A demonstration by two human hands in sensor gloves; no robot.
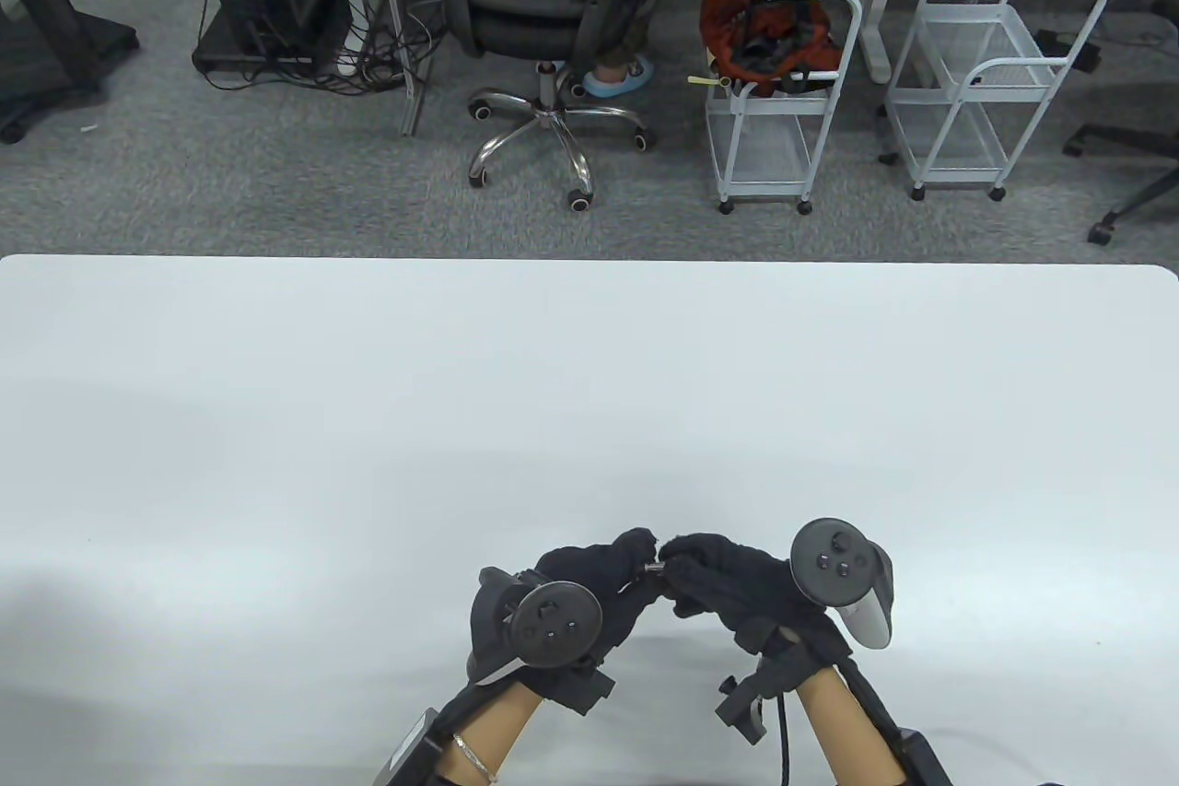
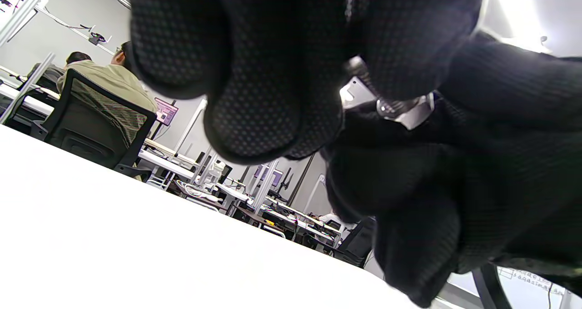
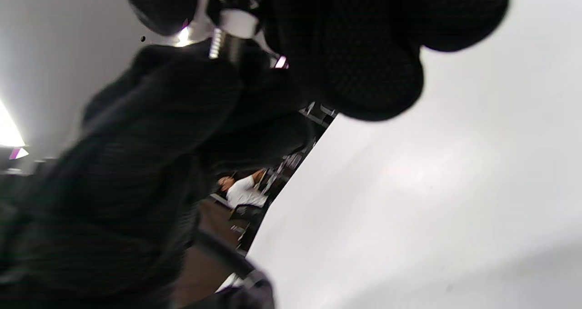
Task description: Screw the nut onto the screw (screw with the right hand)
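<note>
My two hands meet just above the white table [image 1: 589, 381] near its front edge. My left hand [image 1: 642, 557] pinches a small metal screw [image 1: 652, 568] by its head end. In the left wrist view the threaded shaft [image 2: 391, 105] runs from my left fingers [image 2: 400, 36] to a silver nut [image 2: 418, 113] at the right hand. My right hand [image 1: 671, 563] pinches that nut. In the right wrist view the nut [image 3: 234, 22] sits between my right fingers [image 3: 363, 50] on the thread [image 3: 217, 43], which points into the left glove.
The table's far edge [image 1: 589, 261] lies well beyond the hands. Past it on the floor stand an office chair [image 1: 543, 12] and two white wire carts [image 1: 783, 113].
</note>
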